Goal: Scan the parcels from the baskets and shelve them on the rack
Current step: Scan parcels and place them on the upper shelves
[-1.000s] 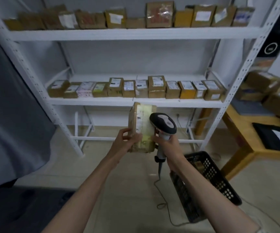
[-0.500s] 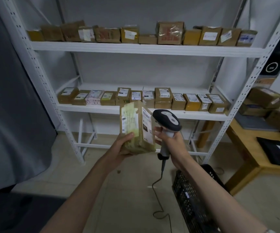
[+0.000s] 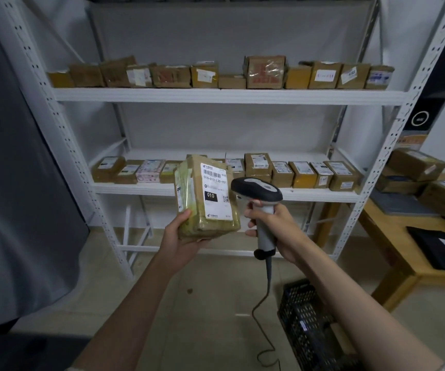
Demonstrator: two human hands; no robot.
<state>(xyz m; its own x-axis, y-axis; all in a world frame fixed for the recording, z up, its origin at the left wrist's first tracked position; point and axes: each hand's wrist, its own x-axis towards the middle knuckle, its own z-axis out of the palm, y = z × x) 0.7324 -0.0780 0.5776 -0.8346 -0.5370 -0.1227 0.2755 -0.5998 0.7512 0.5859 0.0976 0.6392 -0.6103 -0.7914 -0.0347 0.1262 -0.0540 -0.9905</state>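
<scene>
Hands number two, both at the centre of the frame. The left hand point(image 3: 182, 238) grasps one parcel point(image 3: 206, 195) from below, thumb up its left side and fingers curled under its base, so it stands upright with its white label point(image 3: 215, 191) facing the camera; the label carries a barcode and a black patch reading 010. The right hand point(image 3: 272, 223) is clenched round the grip of one scanner point(image 3: 257, 195), whose dark head points left and sits just beside the parcel's right edge. Whether head and parcel touch is unclear. One grey cable point(image 3: 265, 311) hangs from the grip and curls over the floor at the lower centre.

Behind the hands stands one white rack point(image 3: 226, 95) with two loaded shelves in view. Its upper shelf, across the top third of the frame, holds about twelve brown parcels in a single row point(image 3: 265, 72). Its lower shelf, at mid-height, holds about eleven visible ones point(image 3: 303, 174), all with labels facing up; the held parcel hides part of that row, so the count is rough.

One black basket point(image 3: 304, 314) sits on the floor at the lower right, below the right forearm. At the right edge, one wooden table point(image 3: 392, 231) carries several more cartons and one black mailer bag point(image 3: 440, 247). A grey curtain point(image 3: 15, 183) fills the left side.
</scene>
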